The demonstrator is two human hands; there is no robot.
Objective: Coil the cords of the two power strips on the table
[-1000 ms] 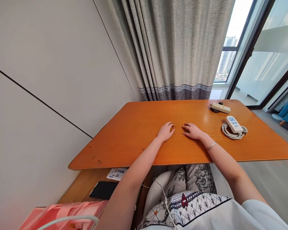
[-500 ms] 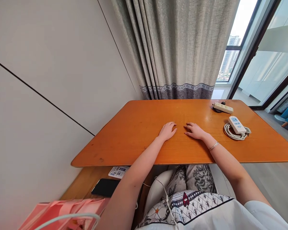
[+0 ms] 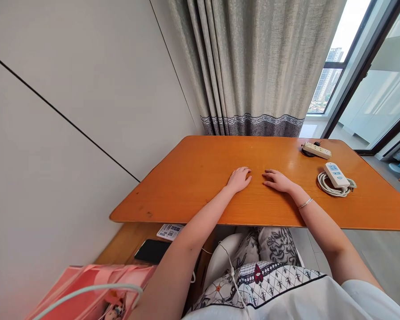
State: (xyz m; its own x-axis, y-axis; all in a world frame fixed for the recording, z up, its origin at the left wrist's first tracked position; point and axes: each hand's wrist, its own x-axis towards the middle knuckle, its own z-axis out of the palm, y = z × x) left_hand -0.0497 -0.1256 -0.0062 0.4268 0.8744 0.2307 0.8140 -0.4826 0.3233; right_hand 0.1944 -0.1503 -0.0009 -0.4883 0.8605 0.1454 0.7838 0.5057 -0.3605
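My left hand (image 3: 239, 179) rests palm down near the middle of the orange-brown wooden table (image 3: 183, 178), fingers stretched out and holding nothing. A short gap to its right, my right hand (image 3: 277, 181) also lies on the tabletop with its fingers apart and nothing in them. To the right of that hand sits a white power strip (image 3: 336, 174) with its white cable (image 3: 326, 189) coiled around and beneath it. Farther back is a second, cream power strip (image 3: 316, 150), with a black cord partly hidden under it.
Below the table's left edge, a lower wooden surface holds a black phone (image 3: 152, 251), a printed white card or box (image 3: 169, 231) and a pink bag (image 3: 76, 289). A wall (image 3: 70, 178) borders the left side. Behind the table hangs a grey curtain (image 3: 263, 66).
The view has turned slightly, so the table and both hands appear farther right. My hands stay on the tabletop in nearly the same pose.
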